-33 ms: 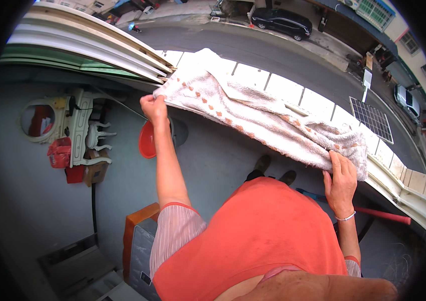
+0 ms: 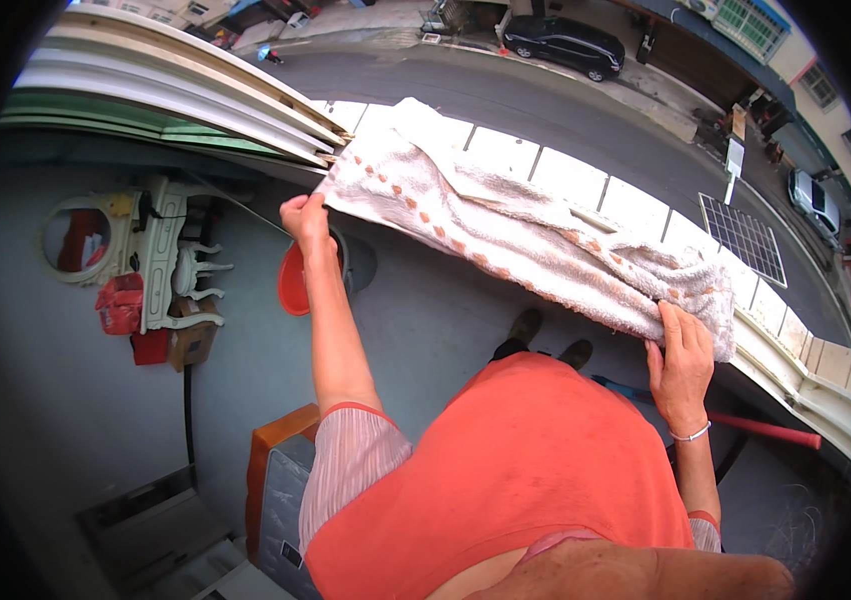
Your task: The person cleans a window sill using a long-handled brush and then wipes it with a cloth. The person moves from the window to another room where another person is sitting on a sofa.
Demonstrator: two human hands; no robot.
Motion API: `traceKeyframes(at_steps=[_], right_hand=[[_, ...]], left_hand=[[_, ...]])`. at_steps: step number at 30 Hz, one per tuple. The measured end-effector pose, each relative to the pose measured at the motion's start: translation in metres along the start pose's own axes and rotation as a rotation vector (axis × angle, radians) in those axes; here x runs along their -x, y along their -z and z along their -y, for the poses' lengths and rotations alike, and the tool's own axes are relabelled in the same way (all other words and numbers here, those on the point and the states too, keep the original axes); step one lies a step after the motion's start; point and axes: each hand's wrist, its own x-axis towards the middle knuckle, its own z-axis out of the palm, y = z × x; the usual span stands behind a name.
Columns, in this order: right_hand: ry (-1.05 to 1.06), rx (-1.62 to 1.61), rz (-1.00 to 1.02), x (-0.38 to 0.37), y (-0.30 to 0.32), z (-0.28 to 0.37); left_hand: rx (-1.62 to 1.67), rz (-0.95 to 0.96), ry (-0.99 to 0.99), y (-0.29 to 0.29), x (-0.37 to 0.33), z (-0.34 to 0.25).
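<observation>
A white terry towel (image 2: 505, 232) with rows of orange-brown patches lies folded and rumpled along the window ledge. At its left corner my left hand (image 2: 307, 220) is closed in a pinch on the edge. Near the right end, my right hand (image 2: 681, 345) grips the near edge, fingers on top and thumb toward the underside. The towel sags slightly between my two hands, and its far side rests on the white ledge.
Beyond the white ledge (image 2: 595, 185) lies a street with a black car (image 2: 563, 46) and a solar panel (image 2: 742, 238). A window frame (image 2: 185, 85) stands at left. Below are a red basin (image 2: 293, 280), a white dressing table (image 2: 157, 262), an orange-framed piece (image 2: 270, 435) and a red pole (image 2: 767, 430).
My left hand has moved very slightly down, and the towel's left corner has shifted a little with it. The right hand stays where it was.
</observation>
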Motion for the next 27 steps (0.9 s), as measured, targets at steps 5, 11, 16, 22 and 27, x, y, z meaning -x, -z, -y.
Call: traceKeyframes(at_steps=[5, 11, 16, 22, 27], right_hand=[[-0.040, -0.024, -0.002, -0.001, 0.000, 0.000], [-0.037, -0.039, -0.030, 0.002, -0.004, -0.004], [-0.021, -0.047, -0.077, 0.002, -0.008, -0.005], [-0.011, -0.079, -0.078, 0.001, -0.008, -0.004], [0.054, -0.143, 0.004, -0.012, -0.006, 0.003]], left_hand=[[-0.447, 0.282, -0.863, -0.006, 0.074, -0.049], [-0.994, 0.451, -0.921, -0.016, 0.076, -0.066], [-1.032, 0.568, -0.897, -0.013, 0.057, -0.068], [-0.715, 0.804, -0.988, -0.018, 0.121, -0.082], [-0.396, 0.935, -0.982, -0.040, 0.221, -0.092]])
